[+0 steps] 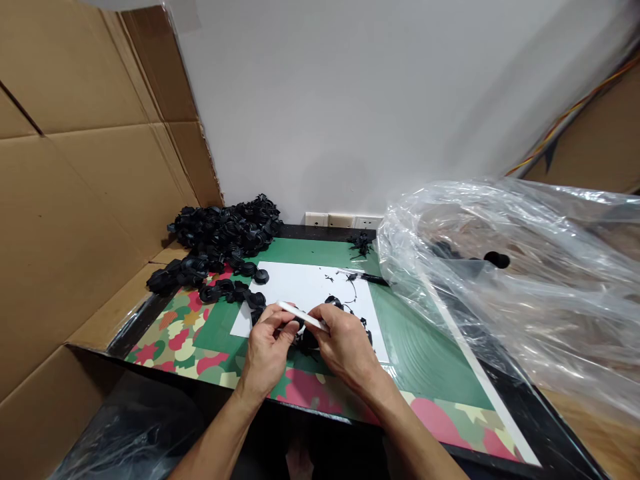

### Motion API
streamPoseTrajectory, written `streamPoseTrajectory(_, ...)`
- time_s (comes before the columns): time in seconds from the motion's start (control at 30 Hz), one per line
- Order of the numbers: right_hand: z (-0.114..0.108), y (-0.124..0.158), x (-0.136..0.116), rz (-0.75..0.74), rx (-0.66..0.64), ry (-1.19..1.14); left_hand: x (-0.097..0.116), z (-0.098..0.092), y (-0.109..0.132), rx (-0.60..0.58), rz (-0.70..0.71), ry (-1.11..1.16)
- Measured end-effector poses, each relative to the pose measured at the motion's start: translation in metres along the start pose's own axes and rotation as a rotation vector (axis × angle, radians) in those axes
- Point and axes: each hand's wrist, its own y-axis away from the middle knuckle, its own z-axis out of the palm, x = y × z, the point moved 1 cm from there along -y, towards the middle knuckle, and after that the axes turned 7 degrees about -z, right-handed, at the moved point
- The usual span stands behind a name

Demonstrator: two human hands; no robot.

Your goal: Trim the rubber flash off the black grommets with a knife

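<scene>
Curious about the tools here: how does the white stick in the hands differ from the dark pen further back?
The stick is white; the pen is black. The stick is held between the left hand and right hand; the pen lies untouched at the edge of the sheet. Both are slim and straight.

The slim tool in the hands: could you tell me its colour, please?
The slim tool is white, best seen in head view.
</scene>
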Motion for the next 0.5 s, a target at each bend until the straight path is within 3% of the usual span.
streamPoseTrajectory(0.17, 0.001, -0.001, -0.012, -0.127, -0.122, 0.371, 0.002, -0.003, 0.001, 0.064, 0.2, -0.229)
streamPoseTrajectory(0.3, 0.001, -0.008, -0.012, -0.104, -0.128, 0.499, 0.009, -0.003, 0.006, 0.038, 0.32, -0.264)
streamPoseTrajectory(0.4, -0.012, -0.015, 0.004, 0.034, -0.015, 0.527, 0.011, -0.003, 0.007, -0.051, 0.293, -0.225)
streamPoseTrajectory(0.5, -0.028, -0.016, 0.021, 0.145, 0.105, 0.386, 0.006, -0.001, 0.003, -0.019, 0.143, -0.094)
